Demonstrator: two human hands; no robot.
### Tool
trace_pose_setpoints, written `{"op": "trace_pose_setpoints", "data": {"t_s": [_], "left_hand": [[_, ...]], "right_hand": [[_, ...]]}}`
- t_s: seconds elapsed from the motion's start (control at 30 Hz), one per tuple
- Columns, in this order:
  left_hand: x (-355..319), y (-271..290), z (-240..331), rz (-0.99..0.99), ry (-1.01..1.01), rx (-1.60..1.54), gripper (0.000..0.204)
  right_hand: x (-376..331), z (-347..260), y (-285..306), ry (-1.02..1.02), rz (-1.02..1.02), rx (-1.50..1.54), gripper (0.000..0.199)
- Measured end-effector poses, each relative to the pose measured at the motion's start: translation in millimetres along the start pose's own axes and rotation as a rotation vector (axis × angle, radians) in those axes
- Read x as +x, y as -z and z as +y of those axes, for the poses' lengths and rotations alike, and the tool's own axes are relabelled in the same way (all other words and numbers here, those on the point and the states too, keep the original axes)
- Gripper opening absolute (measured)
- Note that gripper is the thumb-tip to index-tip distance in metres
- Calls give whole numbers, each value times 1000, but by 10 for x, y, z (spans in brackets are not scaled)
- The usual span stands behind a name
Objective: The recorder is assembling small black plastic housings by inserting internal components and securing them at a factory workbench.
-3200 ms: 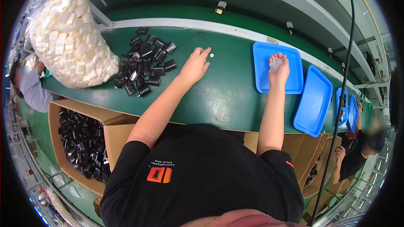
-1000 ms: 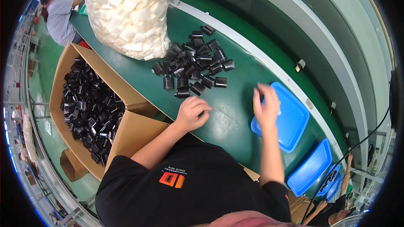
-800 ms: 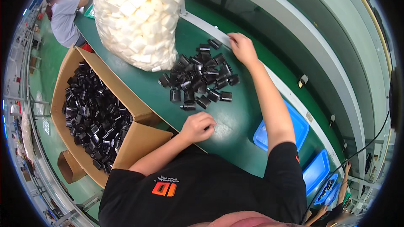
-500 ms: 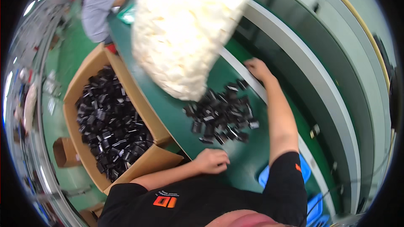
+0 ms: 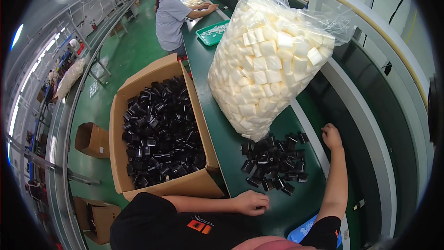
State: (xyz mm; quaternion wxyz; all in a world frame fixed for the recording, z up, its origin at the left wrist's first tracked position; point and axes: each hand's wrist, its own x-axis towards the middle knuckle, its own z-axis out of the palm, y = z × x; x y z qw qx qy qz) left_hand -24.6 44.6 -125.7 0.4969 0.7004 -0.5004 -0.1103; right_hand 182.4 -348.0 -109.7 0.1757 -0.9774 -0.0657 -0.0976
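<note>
Head view, heap of small black plastic parts [image 5: 274, 164] on green conveyor belt [image 5: 222, 129], right hand [image 5: 331, 135] curled at heap's far edge, grasp unclear, left hand [image 5: 252, 202] loosely closed on belt near heap, holding nothing visible, clear bag of white foam cubes [image 5: 268, 60] behind, open cardboard box of black parts [image 5: 159, 129] left.

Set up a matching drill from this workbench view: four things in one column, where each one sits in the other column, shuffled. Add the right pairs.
Things
1. right hand
2. left hand
3. clear bag of white foam cubes
4. open cardboard box of black parts

Places
A. on the floor, against the bench's left edge
B. at the far right edge of the loose pile of black parts
C. standing on the green bench top, just behind the pile
D. resting on the bench at its near edge, short of the pile

Pairs: 1-B, 2-D, 3-C, 4-A
</note>
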Motion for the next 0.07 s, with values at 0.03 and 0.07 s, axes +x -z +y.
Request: {"op": "trace_pose_setpoints", "data": {"t_s": [0.03,0.07], "left_hand": [[2,0,-3,3,-1,23,7],[-2,-4,1,0,2,32,7]], "right_hand": [[-47,-42,20,1,-12,-27,17],[-28,-54,80,7,-2,-33,17]]}}
